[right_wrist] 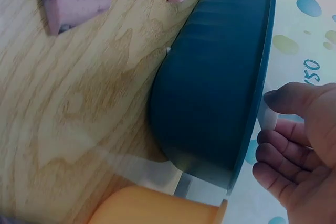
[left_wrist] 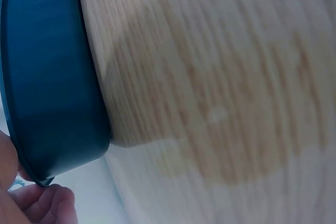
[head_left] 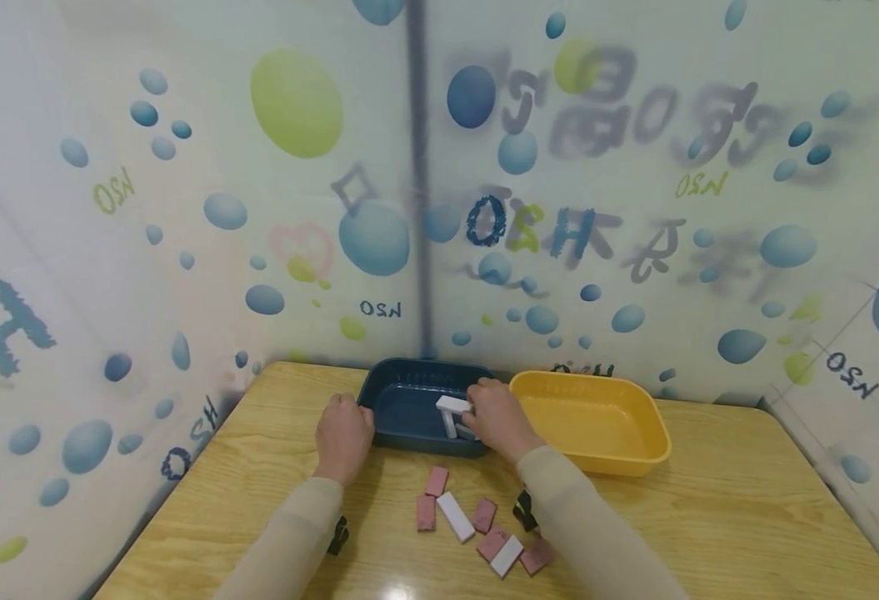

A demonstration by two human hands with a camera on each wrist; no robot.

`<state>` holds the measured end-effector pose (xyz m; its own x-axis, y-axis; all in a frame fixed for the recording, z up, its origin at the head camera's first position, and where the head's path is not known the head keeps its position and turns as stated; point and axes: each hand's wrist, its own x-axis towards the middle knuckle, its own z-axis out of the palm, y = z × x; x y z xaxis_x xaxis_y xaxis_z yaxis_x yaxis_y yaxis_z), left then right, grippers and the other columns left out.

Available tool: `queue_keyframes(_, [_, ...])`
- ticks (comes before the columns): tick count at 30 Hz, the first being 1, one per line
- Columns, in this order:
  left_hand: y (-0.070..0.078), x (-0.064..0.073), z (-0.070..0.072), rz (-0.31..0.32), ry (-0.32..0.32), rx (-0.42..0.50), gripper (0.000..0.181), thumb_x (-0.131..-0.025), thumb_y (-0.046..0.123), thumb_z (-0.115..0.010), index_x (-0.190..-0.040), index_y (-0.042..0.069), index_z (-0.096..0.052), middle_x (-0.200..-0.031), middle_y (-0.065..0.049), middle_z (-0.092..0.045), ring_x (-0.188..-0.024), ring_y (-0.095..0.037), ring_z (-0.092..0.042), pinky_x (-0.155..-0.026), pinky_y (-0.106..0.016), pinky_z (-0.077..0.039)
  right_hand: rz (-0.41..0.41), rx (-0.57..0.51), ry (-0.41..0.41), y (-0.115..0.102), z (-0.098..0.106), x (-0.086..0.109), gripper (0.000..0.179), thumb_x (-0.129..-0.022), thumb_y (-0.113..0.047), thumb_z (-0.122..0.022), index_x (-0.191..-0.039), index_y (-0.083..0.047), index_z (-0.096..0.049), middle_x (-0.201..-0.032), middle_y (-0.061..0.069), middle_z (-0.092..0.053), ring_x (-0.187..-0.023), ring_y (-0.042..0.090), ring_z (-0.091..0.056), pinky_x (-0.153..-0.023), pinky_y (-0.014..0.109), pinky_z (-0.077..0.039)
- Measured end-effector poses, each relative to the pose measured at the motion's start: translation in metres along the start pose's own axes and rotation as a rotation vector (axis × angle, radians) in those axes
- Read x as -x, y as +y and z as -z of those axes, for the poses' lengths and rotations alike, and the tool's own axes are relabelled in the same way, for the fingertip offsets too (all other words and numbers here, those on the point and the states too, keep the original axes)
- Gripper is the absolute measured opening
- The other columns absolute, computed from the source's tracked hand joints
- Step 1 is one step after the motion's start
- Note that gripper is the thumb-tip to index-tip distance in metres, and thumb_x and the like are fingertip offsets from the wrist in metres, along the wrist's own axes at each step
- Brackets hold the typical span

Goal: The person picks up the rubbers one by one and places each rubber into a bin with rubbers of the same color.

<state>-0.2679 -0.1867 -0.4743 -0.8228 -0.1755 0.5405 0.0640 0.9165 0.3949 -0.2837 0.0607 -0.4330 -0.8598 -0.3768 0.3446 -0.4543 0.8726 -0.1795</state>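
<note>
A dark blue tray [head_left: 409, 442] stands at the back of the table. My left hand [head_left: 345, 435] grips its left rim; in the left wrist view the curled fingers [left_wrist: 55, 203] meet the tray's corner. Over the right end of the tray, my right hand [head_left: 501, 417] pinches a white block [head_left: 452, 406] between thumb and fingers, which the right wrist view shows beside the rim. Below that block, an upright white block [head_left: 450, 426] and a greyish one [head_left: 466, 433] are inside the tray. Whether the held block touches the upright one, I cannot tell.
A yellow tray [head_left: 660, 446] stands just right of the blue one. In front, on the wooden table [head_left: 222, 500], lie several pink blocks [head_left: 437, 481], a long white block [head_left: 456, 517] and a shorter white block [head_left: 507, 556]. A patterned curtain [head_left: 297, 275] hangs behind.
</note>
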Motion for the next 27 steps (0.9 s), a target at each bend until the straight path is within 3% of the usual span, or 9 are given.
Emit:
queue_keyframes(15, [0.0012, -0.002, 0.0013, 0.009, -0.01, 0.001, 0.016, -0.088, -0.001, -0.06, -0.073, -0.005, -0.059, -0.074, -0.018, -0.058, -0.056, -0.027, -0.055, -0.052, -0.043, -0.053, -0.034, -0.036, 0.062, -0.0038, -0.0001, 0.0013, 0.014, -0.093, -0.017, -0.075, -0.093, -0.004, -0.071, -0.089, 0.007, -0.062, -0.083, 0.022, -0.055, -0.08, 0.035, -0.055])
queue_keyframes(21, [-0.0006, -0.0015, 0.0002, 0.006, -0.012, -0.004, 0.015, -0.089, -0.001, -0.059, -0.075, -0.006, -0.06, -0.077, -0.02, -0.06, -0.058, -0.029, -0.058, -0.054, -0.044, -0.054, -0.047, -0.02, 0.04, -0.0001, -0.0014, 0.0006, 0.014, -0.092, -0.016, -0.076, -0.088, -0.004, -0.069, -0.085, 0.006, -0.059, -0.08, 0.022, -0.053, -0.078, 0.035, -0.054])
queue_keyframes(27, [-0.0027, 0.0, -0.0008, 0.011, -0.015, 0.006, 0.014, -0.089, 0.0, -0.06, -0.076, -0.007, -0.06, -0.079, -0.021, -0.061, -0.059, -0.03, -0.059, -0.054, -0.045, -0.055, -0.067, 0.031, 0.012, 0.0008, -0.0021, 0.0012, 0.015, -0.093, -0.017, -0.076, -0.093, -0.002, -0.071, -0.087, 0.008, -0.063, -0.08, 0.022, -0.053, -0.078, 0.034, -0.055])
